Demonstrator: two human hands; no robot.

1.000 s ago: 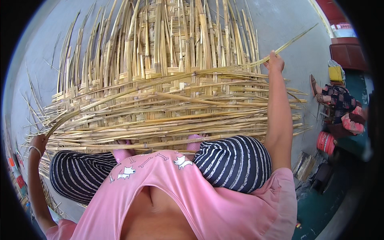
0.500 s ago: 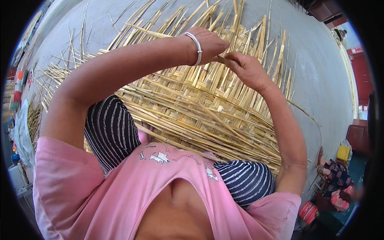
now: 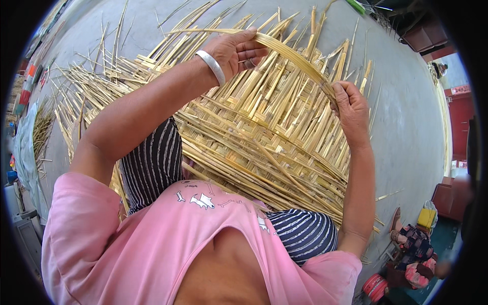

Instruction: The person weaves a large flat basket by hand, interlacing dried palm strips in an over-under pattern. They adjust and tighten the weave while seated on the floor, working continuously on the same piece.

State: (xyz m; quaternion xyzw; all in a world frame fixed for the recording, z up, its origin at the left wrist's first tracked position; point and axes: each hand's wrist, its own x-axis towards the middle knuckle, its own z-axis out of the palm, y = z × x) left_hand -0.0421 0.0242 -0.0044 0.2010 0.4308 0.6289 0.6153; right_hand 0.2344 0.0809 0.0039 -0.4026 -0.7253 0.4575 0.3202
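A long, flat split-reed strip (image 3: 292,55) bows upward between my two hands, above the far part of a woven reed mat (image 3: 264,134). My left hand (image 3: 235,53), with a silver bangle (image 3: 211,67) on its wrist, pinches the strip under the thumb, the other fingers curled below. The strip's thin tail runs on to the left past that hand. Further right, my right hand (image 3: 352,113) is closed round the strip's other end, thumb on top. Below lies the mat, its plaited middle ringed by loose reed ends fanning outward.
My knees in striped trousers (image 3: 152,162) flank the mat's near edge. Loose reeds (image 3: 84,109) spread over the grey floor (image 3: 406,117) at the left. At the lower right sit a person in patterned clothes (image 3: 417,246) and a yellow container (image 3: 427,217). Clear plastic sheeting (image 3: 28,152) lies far left.
My hands, which were together over the mat's far part, have drawn apart. The left moved left, the right moved right and nearer, and the strip now stretches in an arc between them.
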